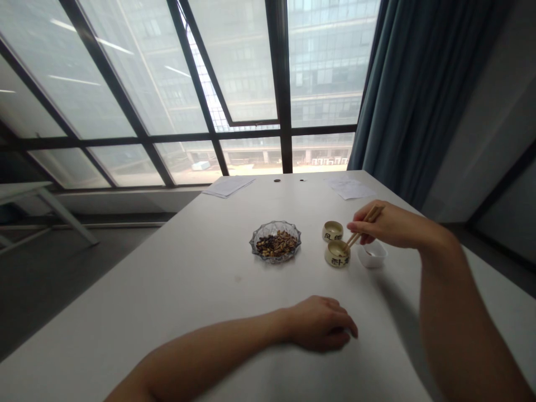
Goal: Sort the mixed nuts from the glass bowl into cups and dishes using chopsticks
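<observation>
Two pale wooden chopsticks (pixel 354 239) are pinched in my right hand (pixel 379 222), slanting down to the left. Their tips reach into the nearer small cream cup (pixel 337 261), which has dark characters on its side and a little something dark inside. A matching cup (pixel 333 230) stands just behind it. Right of the cups, partly below my right hand, is a translucent plastic container (pixel 372 255) with a small bit in it. My left hand (pixel 321 322) rests on the table with loosely bent fingers, holding nothing. A scalloped glass bowl (pixel 254 248) contains mixed nuts or seeds (pixel 276 244).
Everything stands on a white table (pixel 201 279). Papers lie at its far left (pixel 228 186) and far right (pixel 350 188). Beyond are large windows and a blue curtain (pixel 397 100). Another table (pixel 25 191) stands off to the left.
</observation>
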{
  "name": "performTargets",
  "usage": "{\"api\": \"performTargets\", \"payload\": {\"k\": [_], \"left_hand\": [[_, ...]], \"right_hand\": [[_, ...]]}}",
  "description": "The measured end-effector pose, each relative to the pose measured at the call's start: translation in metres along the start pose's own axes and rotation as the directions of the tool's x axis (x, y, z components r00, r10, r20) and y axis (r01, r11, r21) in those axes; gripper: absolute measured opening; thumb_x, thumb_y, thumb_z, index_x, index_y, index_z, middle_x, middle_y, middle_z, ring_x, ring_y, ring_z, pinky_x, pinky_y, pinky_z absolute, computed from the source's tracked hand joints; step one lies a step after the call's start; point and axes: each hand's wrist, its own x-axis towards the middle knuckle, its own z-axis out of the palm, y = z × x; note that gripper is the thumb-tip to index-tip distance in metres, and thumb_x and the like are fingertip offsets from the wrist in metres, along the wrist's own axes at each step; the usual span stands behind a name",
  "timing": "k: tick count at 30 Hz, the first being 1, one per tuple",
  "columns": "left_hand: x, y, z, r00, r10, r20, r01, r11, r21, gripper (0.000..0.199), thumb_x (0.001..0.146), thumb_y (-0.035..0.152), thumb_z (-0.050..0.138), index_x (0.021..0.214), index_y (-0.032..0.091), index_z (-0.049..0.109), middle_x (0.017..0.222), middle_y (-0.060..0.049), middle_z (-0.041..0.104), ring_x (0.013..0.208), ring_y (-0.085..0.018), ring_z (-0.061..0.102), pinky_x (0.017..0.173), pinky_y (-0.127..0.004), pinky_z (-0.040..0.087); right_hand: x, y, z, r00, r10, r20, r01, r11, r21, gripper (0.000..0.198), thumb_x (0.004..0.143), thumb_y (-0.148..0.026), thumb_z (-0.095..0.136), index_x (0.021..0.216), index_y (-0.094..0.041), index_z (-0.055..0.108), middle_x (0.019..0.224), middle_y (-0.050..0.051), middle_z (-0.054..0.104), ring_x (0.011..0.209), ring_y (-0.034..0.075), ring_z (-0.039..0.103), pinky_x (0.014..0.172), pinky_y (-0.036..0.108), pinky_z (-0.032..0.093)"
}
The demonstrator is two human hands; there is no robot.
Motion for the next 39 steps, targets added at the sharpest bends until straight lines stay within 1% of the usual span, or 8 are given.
{"api": "performTargets", "payload": {"k": [3,8,11,14,18,23,29,39], "left_hand": [[0.000,0.000,-0.001,1.000,0.001,0.003,-0.001,1.000,0.001,0.020,0.090,0.023,0.060,0.108,0.023,0.070,0.091,-0.002,0.075,0.087,-0.017,0.069,0.091,-0.025,0.051],[0.000,0.000,-0.001,1.000,-0.002,0.003,0.002,1.000,0.000,0.020,0.091,0.022,0.059,0.107,0.023,0.070,0.091,-0.002,0.075,0.088,-0.017,0.068,0.092,-0.024,0.050],[0.000,0.000,-0.001,1.000,0.011,0.003,-0.011,1.000,0.007,0.021,0.091,0.023,0.059,0.108,0.022,0.070,0.092,-0.002,0.075,0.087,-0.017,0.068,0.092,-0.024,0.051],[0.000,0.001,-0.001,1.000,0.020,-0.005,-0.020,1.000,0.021,0.021,0.091,0.023,0.058,0.108,0.021,0.070,0.093,-0.002,0.075,0.087,-0.017,0.068,0.091,-0.024,0.051],[-0.001,0.001,0.000,1.000,0.020,-0.017,-0.020,0.999,0.034,0.021,0.091,0.022,0.059,0.108,0.020,0.071,0.092,-0.002,0.075,0.086,-0.017,0.068,0.090,-0.024,0.051],[0.000,0.001,0.000,1.000,0.019,-0.010,-0.019,0.999,0.042,0.020,0.092,0.023,0.059,0.108,0.021,0.070,0.092,-0.001,0.075,0.087,-0.017,0.068,0.091,-0.024,0.050],[0.000,0.002,0.000,1.000,0.017,-0.002,-0.017,0.999,0.046,0.020,0.091,0.022,0.060,0.109,0.021,0.070,0.092,-0.001,0.075,0.087,-0.017,0.068,0.092,-0.024,0.050],[0.000,0.000,0.003,1.000,0.026,-0.011,-0.025,0.999,0.043,0.020,0.092,0.024,0.059,0.110,0.021,0.069,0.095,-0.001,0.075,0.088,-0.017,0.068,0.092,-0.024,0.050]], "right_hand": [[-0.004,0.001,-0.004,1.000,0.016,-0.017,-0.016,1.000,0.004,0.035,0.085,-0.050,0.072,0.070,-0.019,0.076,0.065,0.008,0.075,0.060,0.022,0.071,0.050,0.027,0.053],[-0.004,-0.008,-0.005,0.967,-0.030,-0.251,0.038,0.999,0.030,0.036,0.087,-0.050,0.071,0.075,-0.017,0.075,0.070,0.009,0.075,0.067,0.024,0.074,0.055,0.028,0.057],[0.004,-0.018,0.005,0.937,-0.073,-0.342,0.101,0.993,0.064,0.039,0.090,-0.052,0.068,0.076,-0.016,0.074,0.071,0.009,0.074,0.068,0.025,0.075,0.054,0.028,0.057],[0.017,-0.027,0.024,0.915,-0.104,-0.389,0.180,0.970,0.163,0.041,0.091,-0.055,0.067,0.081,-0.016,0.075,0.077,0.010,0.075,0.068,0.024,0.075,0.054,0.028,0.059],[0.037,-0.031,0.057,0.914,-0.158,-0.373,0.264,0.930,0.254,0.043,0.093,-0.055,0.064,0.083,-0.015,0.074,0.076,0.010,0.075,0.066,0.023,0.075,0.053,0.027,0.059],[0.058,-0.021,0.086,0.930,-0.158,-0.333,0.256,0.927,0.275,0.043,0.095,-0.052,0.062,0.079,-0.014,0.073,0.070,0.008,0.073,0.061,0.022,0.073,0.053,0.028,0.057],[0.060,-0.016,0.087,0.954,-0.123,-0.274,0.193,0.950,0.247,0.040,0.095,-0.048,0.062,0.076,-0.015,0.073,0.060,0.006,0.070,0.054,0.019,0.069,0.052,0.026,0.055],[0.060,-0.015,0.088,0.973,-0.090,-0.214,0.139,0.964,0.228,0.038,0.092,-0.048,0.065,0.075,-0.016,0.073,0.058,0.006,0.071,0.053,0.019,0.070,0.052,0.026,0.053]]}}
